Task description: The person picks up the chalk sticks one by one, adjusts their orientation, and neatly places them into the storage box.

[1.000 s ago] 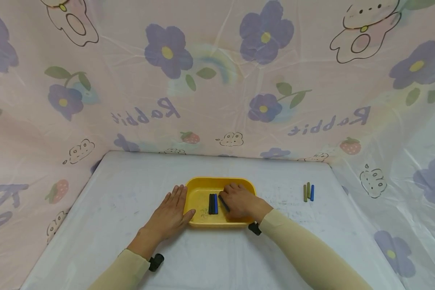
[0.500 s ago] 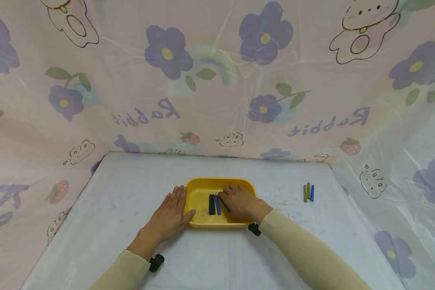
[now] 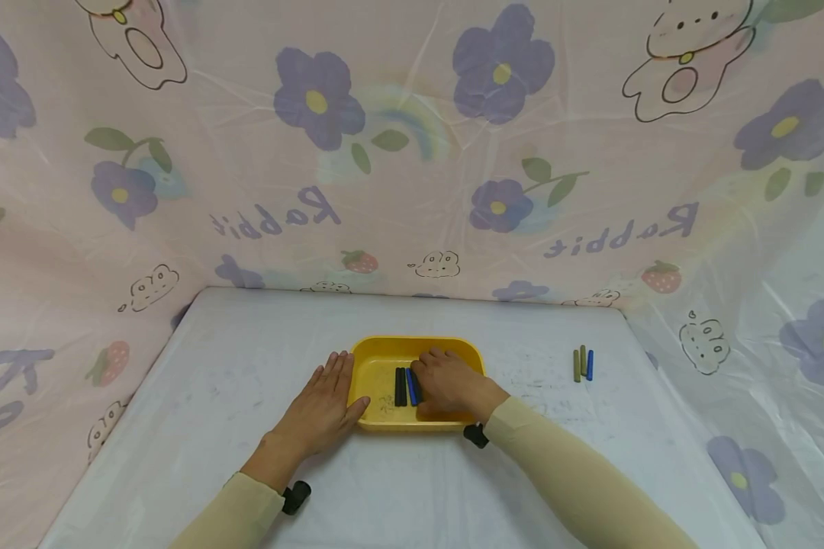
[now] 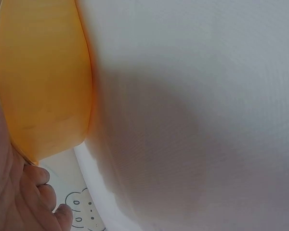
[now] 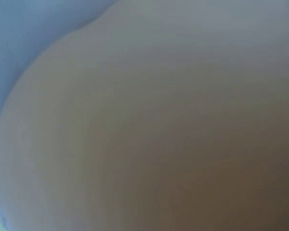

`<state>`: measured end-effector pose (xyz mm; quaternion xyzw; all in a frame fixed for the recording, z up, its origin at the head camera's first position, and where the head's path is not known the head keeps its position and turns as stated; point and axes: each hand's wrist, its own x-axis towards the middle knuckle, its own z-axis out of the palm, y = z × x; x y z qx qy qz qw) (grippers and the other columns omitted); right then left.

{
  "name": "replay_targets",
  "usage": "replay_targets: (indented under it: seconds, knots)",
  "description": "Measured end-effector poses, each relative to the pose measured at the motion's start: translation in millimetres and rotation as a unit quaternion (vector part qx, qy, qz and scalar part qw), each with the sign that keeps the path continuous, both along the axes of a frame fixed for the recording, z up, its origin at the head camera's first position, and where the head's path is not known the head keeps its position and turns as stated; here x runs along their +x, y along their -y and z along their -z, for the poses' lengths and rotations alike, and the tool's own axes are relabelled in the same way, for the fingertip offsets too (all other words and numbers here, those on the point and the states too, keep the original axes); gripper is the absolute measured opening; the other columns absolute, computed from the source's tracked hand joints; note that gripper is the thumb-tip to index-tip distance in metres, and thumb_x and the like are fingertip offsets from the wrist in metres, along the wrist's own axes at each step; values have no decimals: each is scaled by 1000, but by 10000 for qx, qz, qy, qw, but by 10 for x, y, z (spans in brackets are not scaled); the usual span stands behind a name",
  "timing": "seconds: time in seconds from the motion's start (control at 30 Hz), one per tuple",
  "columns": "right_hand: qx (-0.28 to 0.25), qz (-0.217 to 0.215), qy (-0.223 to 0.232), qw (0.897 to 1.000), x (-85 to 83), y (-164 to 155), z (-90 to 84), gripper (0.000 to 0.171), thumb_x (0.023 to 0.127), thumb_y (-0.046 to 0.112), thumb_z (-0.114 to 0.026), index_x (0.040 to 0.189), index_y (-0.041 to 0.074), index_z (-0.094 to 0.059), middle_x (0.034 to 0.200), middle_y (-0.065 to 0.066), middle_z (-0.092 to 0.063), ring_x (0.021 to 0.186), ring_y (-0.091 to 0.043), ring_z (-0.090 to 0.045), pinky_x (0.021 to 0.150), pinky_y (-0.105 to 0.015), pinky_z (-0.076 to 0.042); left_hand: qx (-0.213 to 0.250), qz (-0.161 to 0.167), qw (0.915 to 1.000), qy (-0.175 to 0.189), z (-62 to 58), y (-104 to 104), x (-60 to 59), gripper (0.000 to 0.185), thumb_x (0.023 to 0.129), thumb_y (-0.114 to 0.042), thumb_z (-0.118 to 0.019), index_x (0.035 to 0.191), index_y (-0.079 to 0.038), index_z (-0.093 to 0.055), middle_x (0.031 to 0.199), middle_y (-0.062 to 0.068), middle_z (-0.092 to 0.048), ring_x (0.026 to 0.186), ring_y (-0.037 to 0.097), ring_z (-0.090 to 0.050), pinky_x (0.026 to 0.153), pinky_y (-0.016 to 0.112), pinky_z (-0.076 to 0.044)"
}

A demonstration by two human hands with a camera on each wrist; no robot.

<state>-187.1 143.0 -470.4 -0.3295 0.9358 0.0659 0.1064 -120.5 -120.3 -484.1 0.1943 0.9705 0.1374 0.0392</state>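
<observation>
A yellow tray (image 3: 378, 348) stands on the white table. Inside it, two black crayons (image 3: 400, 387) lie side by side with a blue crayon (image 3: 410, 387) just to their right, slightly tilted. My right hand (image 3: 449, 383) reaches into the tray's right half, thumb and fingertips at the two ends of a dark crayon (image 3: 418, 391) close against the blue one; the hand covers part of it. My left hand (image 3: 324, 402) rests along the tray's left rim, fingers straight and thumb over the front left corner. In the left wrist view its fingers (image 4: 41, 185) show beside the tray wall (image 4: 45, 82).
Two olive crayons (image 3: 577, 366) and a blue crayon (image 3: 590, 365) lie on the table (image 3: 522, 473) to the right of the tray. Faint smudges mark the table there. A printed cloth (image 3: 398, 183) walls the table's back and sides. The right wrist view is blurred.
My right hand has shifted slightly left, bringing the dark crayon up to the blue one. The blue crayon has tilted away from the black pair. My left hand has not moved.
</observation>
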Motion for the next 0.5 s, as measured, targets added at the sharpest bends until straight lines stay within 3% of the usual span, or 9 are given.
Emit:
replay_targets:
  seconds: [0.5]
  knots:
    - [32,56,-163,9998,8,42,6,65,88,57,-73,131,10,-65,116,-3,-65,103,-20,-52,88,-35,-48,43,-6,10000,13,-23,-3,9,86,111,-51,-44,166,7,-13,174,24,-18,163,39,-15,132,55,-19]
